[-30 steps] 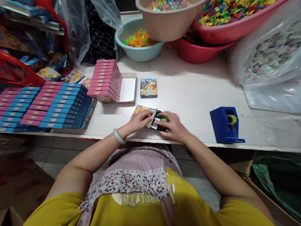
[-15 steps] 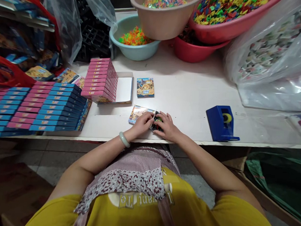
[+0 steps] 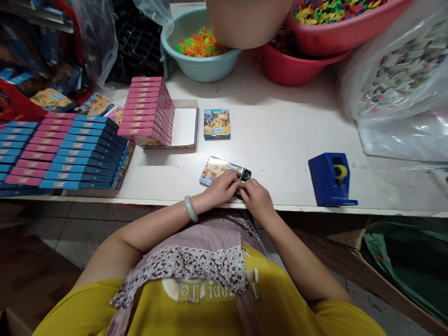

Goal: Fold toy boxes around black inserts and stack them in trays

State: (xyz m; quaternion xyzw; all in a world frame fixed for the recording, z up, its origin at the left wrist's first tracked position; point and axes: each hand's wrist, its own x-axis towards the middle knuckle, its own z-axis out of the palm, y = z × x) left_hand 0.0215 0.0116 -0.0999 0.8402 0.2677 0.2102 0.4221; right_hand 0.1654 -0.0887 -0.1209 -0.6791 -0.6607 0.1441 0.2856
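Note:
A flat printed box lies at a slant near the table's front edge, its right end open. From that end sticks out part of a black tray with something green in it. My left hand is closed over the box's front right part, fingers bent at the open end. Against the tray side, my right hand is closed too, thumb and fingertips meeting the left hand's fingertips. The fingers partly cover the tray and the box's end flap. Another printed box lies flat behind.
Stacked pink boxes stand in an open carton, with rows of blue boxes to the left. A blue tape dispenser is at right. Basins of small plastic pieces, including a light blue basin, line the back beside a plastic bag.
The box with the tray has shifted slightly right. My right hand has drawn its spread fingers in from over the tray to the open end. The whole view has tilted a little.

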